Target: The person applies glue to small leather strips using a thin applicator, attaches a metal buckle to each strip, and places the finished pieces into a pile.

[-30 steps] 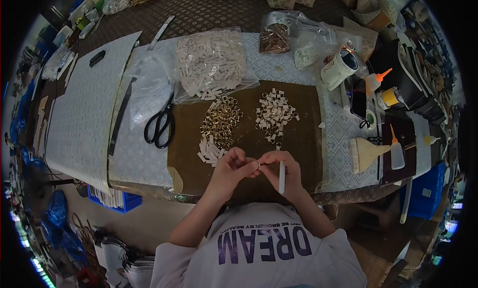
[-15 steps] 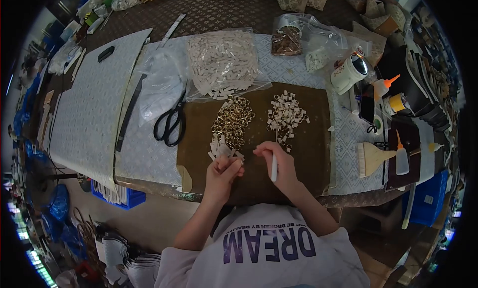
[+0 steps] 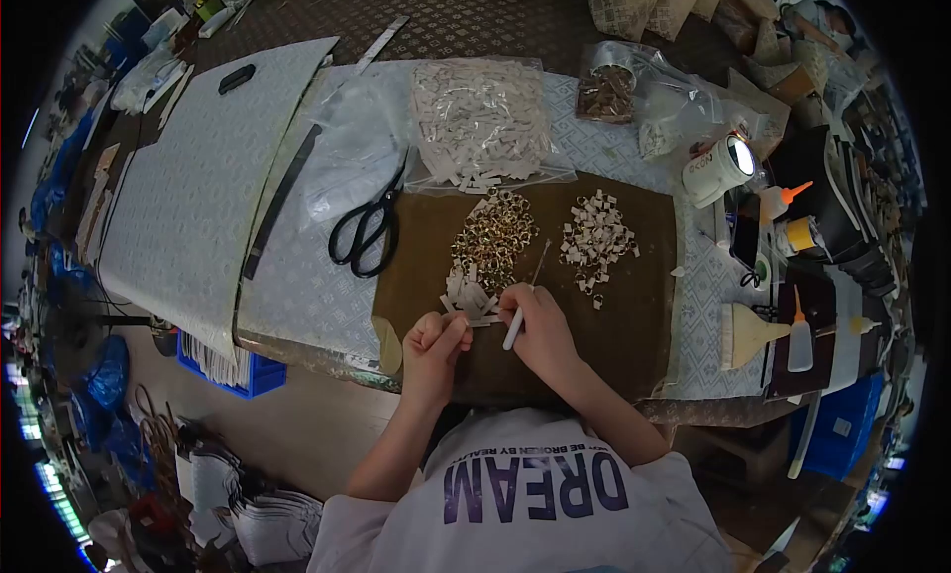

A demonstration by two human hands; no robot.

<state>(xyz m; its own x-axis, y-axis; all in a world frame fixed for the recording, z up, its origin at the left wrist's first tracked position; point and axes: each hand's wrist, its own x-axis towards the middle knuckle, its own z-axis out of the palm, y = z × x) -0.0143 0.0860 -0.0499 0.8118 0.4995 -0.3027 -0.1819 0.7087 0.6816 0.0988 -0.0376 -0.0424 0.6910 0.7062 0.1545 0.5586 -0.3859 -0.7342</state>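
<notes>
From afar I had the right hand (image 3: 542, 335) gripping a white tool (image 3: 513, 328) beside the white strips (image 3: 469, 293); the left hand (image 3: 434, 347) curled close by, contents, if any, unclear; a light, steady pinch seemed best.

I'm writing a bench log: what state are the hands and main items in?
Left hand: curled shut; contents unclear
Right hand: closed around white-handled tool
White-handled tool: held, thin end pointing away from body
Scissors: lying flat
Clear bag: filled with white strips
Gold-coloured rings: heaped loose
White-tabbed pieces: heaped separately
Brush: lying flat
</notes>
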